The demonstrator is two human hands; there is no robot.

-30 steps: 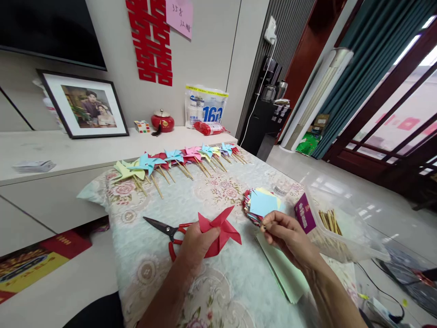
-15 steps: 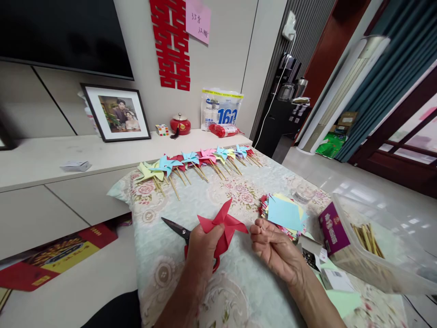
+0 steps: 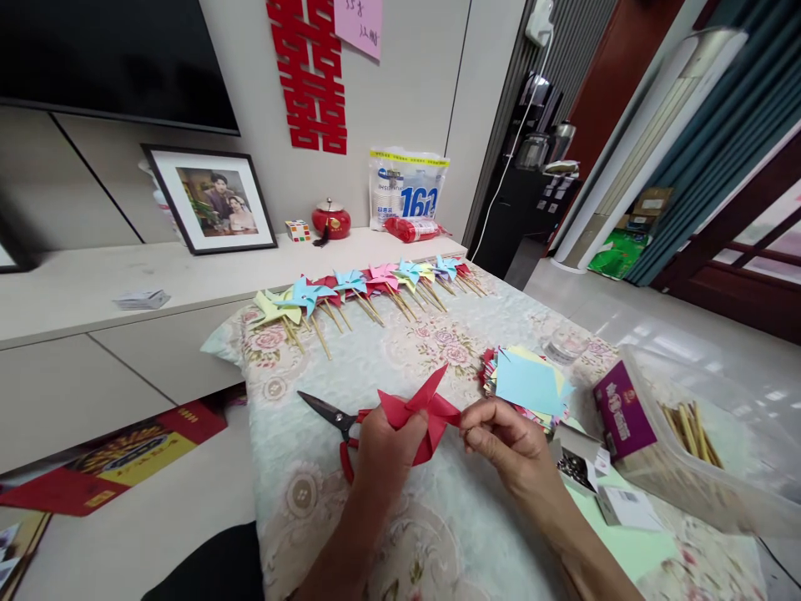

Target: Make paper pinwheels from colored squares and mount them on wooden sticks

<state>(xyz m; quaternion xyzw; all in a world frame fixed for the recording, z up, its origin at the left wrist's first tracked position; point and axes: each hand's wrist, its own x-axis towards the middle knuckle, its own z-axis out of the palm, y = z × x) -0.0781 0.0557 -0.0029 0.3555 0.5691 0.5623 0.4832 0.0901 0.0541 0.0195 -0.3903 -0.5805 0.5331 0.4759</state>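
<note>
The red paper pinwheel (image 3: pixel 420 409) sits right at the centre of things, raised just above the flowered tablecloth (image 3: pixel 388 367) — its folded blades fan out above and to the right of the left hand (image 3: pixel 386 446). That hand is curled closed around the lower part of the pinwheel, fingers bunched against the red paper, thumb tucked in near the middle. The right hand (image 3: pixel 504 442) meets it from the other side, fingertips pinched together at the tip of the right-hand blade; whether something small sits in that pinch, I cannot tell from here.

Just behind the left hand lie the scissors (image 3: pixel 331 417), red handles half hidden by the knuckles, dark blades pointing away to the left, flat on the cloth. Beyond the right hand there's a stack of coloured paper squares (image 3: pixel 529 384), a blue sheet on top — near the fingers but clear of them. Further right, a small open box (image 3: pixel 579 463), then a clear plastic tub (image 3: pixel 701 451) with wooden sticks inside and a purple carton leaning at its end.

Along the far edge of the table runs a row of finished pinwheels (image 3: pixel 363 288) on sticks, green, blue, pink and red.
</note>
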